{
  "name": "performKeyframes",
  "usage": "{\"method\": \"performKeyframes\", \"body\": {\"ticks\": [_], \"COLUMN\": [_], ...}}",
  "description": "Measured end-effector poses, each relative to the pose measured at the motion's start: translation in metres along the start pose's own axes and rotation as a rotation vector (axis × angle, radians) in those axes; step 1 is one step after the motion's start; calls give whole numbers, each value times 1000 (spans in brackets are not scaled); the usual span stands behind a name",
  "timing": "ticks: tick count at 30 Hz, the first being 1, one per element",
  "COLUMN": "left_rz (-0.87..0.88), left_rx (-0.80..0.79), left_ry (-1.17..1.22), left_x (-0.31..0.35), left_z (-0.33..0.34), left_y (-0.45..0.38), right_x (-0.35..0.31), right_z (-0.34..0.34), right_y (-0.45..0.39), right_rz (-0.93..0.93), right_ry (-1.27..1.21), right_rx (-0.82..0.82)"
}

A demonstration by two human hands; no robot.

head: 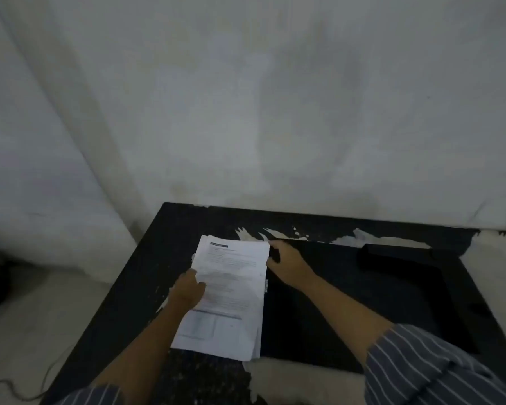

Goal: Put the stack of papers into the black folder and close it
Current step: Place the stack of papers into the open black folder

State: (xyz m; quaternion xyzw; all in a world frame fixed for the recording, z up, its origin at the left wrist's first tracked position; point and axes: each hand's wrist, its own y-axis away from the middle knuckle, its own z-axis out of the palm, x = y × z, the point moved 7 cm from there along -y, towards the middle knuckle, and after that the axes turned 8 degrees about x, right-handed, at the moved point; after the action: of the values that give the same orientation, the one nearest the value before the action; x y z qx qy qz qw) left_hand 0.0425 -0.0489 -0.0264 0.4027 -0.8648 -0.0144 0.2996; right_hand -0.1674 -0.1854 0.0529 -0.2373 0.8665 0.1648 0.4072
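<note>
White printed paper stack (231,290), text too blurred to read | left hand (187,290) flat on it, fingers spread | right hand (287,264) curled gripping matte black folder (348,302) edge | worn black table (146,276)

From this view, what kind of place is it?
Probably a bare, dim indoor room, not a tidy office: a worn black table with peeling surface, a stained white wall, a cable on the floor.

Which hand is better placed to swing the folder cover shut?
Right. The right hand already rests at the black folder cover's top corner, while the left hand pins the stack of papers.
</note>
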Motion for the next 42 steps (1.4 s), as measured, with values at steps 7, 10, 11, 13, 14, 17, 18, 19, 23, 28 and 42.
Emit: {"method": "performKeyframes", "body": {"ticks": [7, 10, 11, 13, 14, 17, 18, 19, 23, 28, 42], "left_rz": [-221, -255, -258, -231, -203, -143, -131, -123, -94, -47, 82], "left_rx": [145, 141, 139, 146, 157, 181, 192, 204, 297, 421, 208], "left_ry": [-77, -131, -96, 61, 141, 316, 361, 395, 481, 529, 750], "left_x": [-23, -26, -28, -31, -32, -33, -32, -31, -30, -21, 105], "left_z": [2, 4, 6, 8, 8, 5, 3, 1, -8, -28, 50], "left_y": [8, 7, 6, 2, 2, 4, 6, 8, 16, 23, 64], "right_x": [42, 54, 55, 58, 60, 60, 60, 60, 55, 41, 137], "right_z": [60, 75, 78, 83, 85, 92, 92, 92, 87, 68, -62], "right_y": [30, 35, 36, 35, 34, 33, 32, 31, 26, 20, 60], "right_rz": [439, 578, 609, 646, 655, 650, 640, 630, 593, 529, 536], "right_ry": [-103, -194, -231, -294, -324, -383, -392, -395, -418, -506, -365], "right_rx": [-255, -209, -192, -186, -193, -210, -197, -175, -106, -46, 294]}}
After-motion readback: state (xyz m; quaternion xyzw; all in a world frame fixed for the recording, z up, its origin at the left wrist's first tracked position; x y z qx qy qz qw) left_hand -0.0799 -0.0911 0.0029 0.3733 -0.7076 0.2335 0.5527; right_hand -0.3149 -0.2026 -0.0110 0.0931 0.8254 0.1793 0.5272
